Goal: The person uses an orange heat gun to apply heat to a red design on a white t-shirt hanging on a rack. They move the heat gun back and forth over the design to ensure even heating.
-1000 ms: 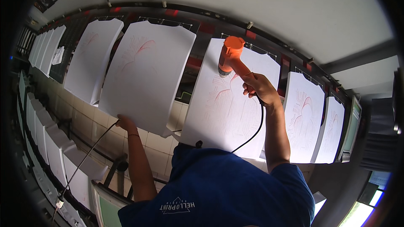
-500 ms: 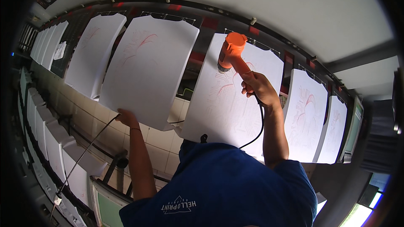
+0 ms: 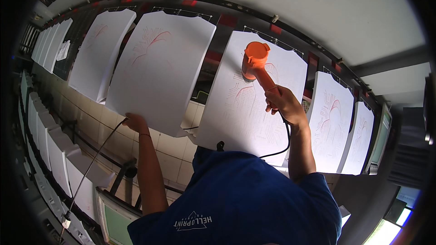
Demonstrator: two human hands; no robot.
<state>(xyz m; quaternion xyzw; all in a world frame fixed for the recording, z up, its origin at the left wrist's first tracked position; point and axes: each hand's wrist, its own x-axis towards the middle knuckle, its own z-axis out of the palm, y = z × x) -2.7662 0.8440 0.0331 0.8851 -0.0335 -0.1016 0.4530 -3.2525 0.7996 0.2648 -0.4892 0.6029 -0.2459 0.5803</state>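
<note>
My right hand (image 3: 289,106) is closed round the handle of an orange heat gun (image 3: 257,60). Its dark nozzle points down at a white fabric panel (image 3: 218,122) printed with thin red and grey lines. A black cord trails from the handle toward my body. Beside the lower edge of the neighbouring white panel (image 3: 168,81), which bears a fainter red line print, my left hand (image 3: 135,122) is closed on a black cable (image 3: 97,154). The cable runs down to the lower left, where a pale connector (image 3: 66,223) hangs on it.
More printed white panels lie along the rack to the right (image 3: 331,122) and left (image 3: 102,50). A dark rail (image 3: 227,5) runs behind them. Another row of white panels (image 3: 54,145) stands at the lower left. Tiled floor (image 3: 170,165) shows between the rows.
The heat gun has moved slightly right and nearer me, over the same panel. My left hand has shifted slightly up and left, still on the cable.
</note>
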